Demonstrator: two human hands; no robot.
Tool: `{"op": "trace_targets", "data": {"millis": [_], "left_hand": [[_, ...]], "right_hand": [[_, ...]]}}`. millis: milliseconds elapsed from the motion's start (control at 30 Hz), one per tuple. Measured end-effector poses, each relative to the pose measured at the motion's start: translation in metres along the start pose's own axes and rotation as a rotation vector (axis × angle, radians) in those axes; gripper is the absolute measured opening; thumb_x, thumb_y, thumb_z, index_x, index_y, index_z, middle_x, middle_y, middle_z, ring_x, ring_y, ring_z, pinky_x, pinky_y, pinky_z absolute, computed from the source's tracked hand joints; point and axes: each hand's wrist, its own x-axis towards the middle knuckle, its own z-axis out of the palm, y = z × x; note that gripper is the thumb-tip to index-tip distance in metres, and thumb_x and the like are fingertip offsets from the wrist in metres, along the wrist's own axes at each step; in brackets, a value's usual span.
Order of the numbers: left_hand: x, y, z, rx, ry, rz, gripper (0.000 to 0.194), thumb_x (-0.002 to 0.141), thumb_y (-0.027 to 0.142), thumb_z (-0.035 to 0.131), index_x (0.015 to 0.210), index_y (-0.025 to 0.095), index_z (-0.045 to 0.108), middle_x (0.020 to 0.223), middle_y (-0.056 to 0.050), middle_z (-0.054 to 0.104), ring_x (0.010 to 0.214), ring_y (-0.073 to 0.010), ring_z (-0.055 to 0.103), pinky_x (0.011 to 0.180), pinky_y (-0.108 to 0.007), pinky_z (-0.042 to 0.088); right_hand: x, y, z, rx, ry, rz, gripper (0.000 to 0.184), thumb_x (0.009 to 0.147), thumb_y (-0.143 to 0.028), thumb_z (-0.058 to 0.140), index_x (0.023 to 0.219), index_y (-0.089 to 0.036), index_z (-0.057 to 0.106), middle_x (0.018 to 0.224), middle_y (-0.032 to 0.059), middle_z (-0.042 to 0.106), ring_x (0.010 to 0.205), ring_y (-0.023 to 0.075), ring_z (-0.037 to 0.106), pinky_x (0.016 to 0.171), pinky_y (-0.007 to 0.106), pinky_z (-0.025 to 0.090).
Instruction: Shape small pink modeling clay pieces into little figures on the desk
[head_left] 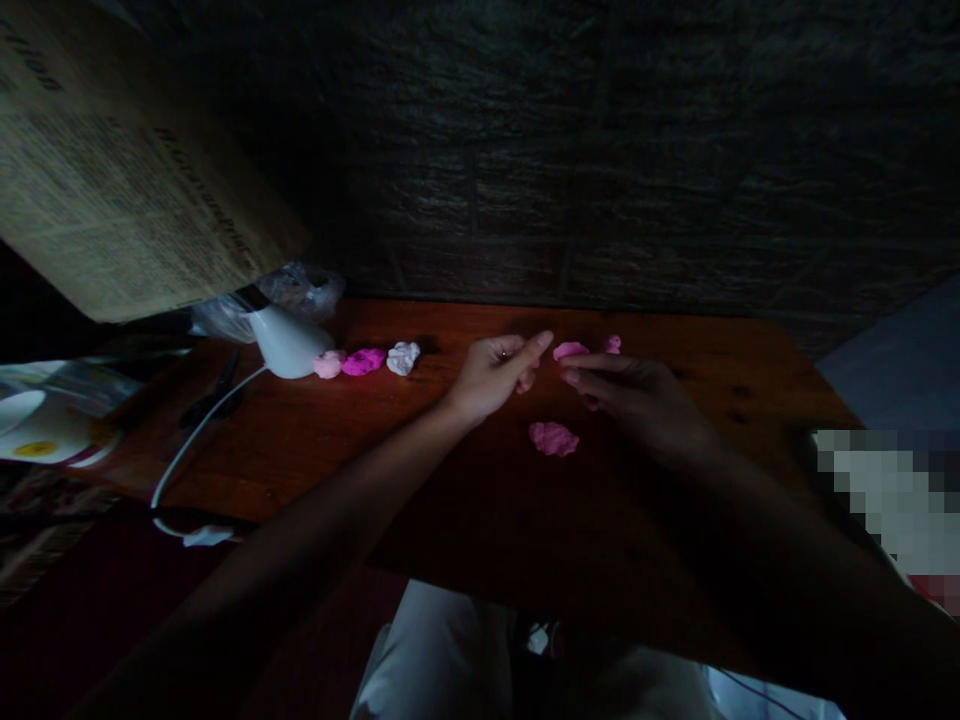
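Dim light swallows much of the scene: both forearms sink into shadow, and the front of the counter [465, 500] is nearly black. The newsprint-patterned shade [135, 170] is cut off at the upper left, the cup [37, 430] at the left edge; a pixelated patch [892, 510] at the right cannot be made out. The right hand [568, 366] pinches a thin pink piece [571, 350] between thumb and fingers, above the counter, its lower fingers lost in shade. The left hand [541, 358] is just beside it, thumb stretched out and fingers curled; whether it holds anything, I cannot tell. A small pink bit [613, 344] shows beyond the right hand, partly covered. Nearer the person lies a crumbly, dough-like pink lump [553, 438]. To the left, a pale pink lump [328, 364], a magenta lump [364, 362] and a knobbly white lump [403, 358] form a row beside the smooth white lamp base [289, 340]. The wood is reddish and knotted; the wall [487, 150] behind is rough, blocky and dark.
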Motion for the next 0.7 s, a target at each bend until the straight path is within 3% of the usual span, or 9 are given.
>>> {"op": "trace_targets", "data": {"millis": [167,300,433,567,700], "left_hand": [[0.0,0.0,0.001,-0.015,0.082,-0.03,0.064,0.078,0.072,0.071,0.052,0.019,0.046,0.044,0.007,0.044,0.042,-0.0041,0.041,0.047,-0.022,0.032],[0.0,-0.001,0.0,-0.051,0.035,0.001,0.054,0.075,0.064,0.079,0.061,0.016,0.06,0.054,0.003,0.059,0.05,-0.0056,0.051,0.052,-0.021,0.04],[0.0,-0.003,0.0,-0.078,-0.018,0.013,0.032,0.076,0.045,0.085,0.079,0.015,0.074,0.077,-0.004,0.076,0.069,-0.0107,0.068,0.063,-0.022,0.05],[0.0,-0.004,0.0,-0.102,-0.032,-0.035,0.026,0.088,0.04,0.075,0.093,0.014,0.076,0.094,-0.009,0.081,0.079,-0.0133,0.074,0.068,-0.023,0.054],[0.001,-0.006,0.001,-0.088,-0.015,-0.071,0.036,0.097,0.046,0.062,0.093,0.012,0.073,0.096,-0.013,0.081,0.07,-0.0115,0.072,0.063,-0.023,0.054]], "right_hand": [[0.001,0.004,-0.001,-0.113,0.011,-0.029,0.037,0.075,-0.057,0.081,0.088,-0.023,0.083,0.083,0.0033,0.075,0.067,0.0144,0.059,0.066,0.031,0.049],[0.001,0.008,0.002,-0.177,-0.06,-0.113,0.031,0.076,-0.048,0.082,0.094,-0.023,0.083,0.099,0.006,0.08,0.086,0.0225,0.072,0.082,0.039,0.057],[0.0,0.012,0.002,-0.298,-0.145,-0.217,0.023,0.087,-0.038,0.07,0.1,-0.024,0.082,0.108,0.0067,0.081,0.099,0.0263,0.076,0.093,0.043,0.057],[0.0,0.015,0.003,-0.509,-0.181,-0.308,0.021,0.094,-0.03,0.062,0.099,-0.022,0.081,0.104,0.0072,0.082,0.091,0.0243,0.077,0.087,0.039,0.058],[-0.001,0.014,0.005,-0.602,-0.218,-0.375,0.014,0.094,-0.025,0.064,0.092,-0.022,0.078,0.092,0.0045,0.081,0.082,0.0202,0.076,0.08,0.034,0.057]]}}
